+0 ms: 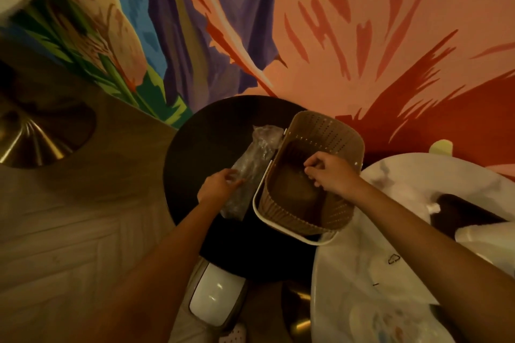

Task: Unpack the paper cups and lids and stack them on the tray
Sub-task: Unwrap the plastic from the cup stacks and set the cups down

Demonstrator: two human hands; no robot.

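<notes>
Plastic-wrapped sleeve [250,170], contents unclear, lies across the round dark table [195,147] toward its left edge. L hand [218,185] closes its fingers on the sleeve's near half. Beige perforated basket [315,175] w/ white handle sits at table's right edge; R hand [327,172] reaches inside, fingers loosely curled, holding nothing visible.
</notes>
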